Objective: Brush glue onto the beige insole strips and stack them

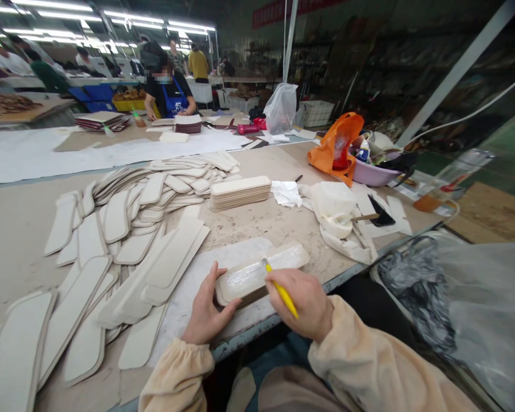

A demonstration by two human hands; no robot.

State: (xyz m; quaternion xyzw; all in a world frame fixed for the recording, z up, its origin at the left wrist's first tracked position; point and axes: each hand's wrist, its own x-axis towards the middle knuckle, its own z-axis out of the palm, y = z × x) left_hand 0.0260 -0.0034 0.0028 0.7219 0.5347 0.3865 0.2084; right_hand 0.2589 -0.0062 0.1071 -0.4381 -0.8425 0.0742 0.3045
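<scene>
My left hand (210, 309) grips the left end of a stack of pale rounded strips (236, 281), thumb along the near side and fingers at the far side. A wet, shiny, whitish film like glue covers much of the top strip. My right hand (302, 300) is closed around a yellow-handled brush (285, 297), its tip resting on that wet surface near the middle. The stack lies at the table's near edge, partly over a white sheet (184, 312). Left of my left hand, loose pale strips (175, 257) overlap in a large spread pile.
Behind stands a neat stack of strips (240, 193). To the right are a white container (341, 220) with a stick, a phone (381, 212), an orange bag (337, 146) and a purple basin (375, 170). A co-worker in a blue apron (175, 100) sits across the table.
</scene>
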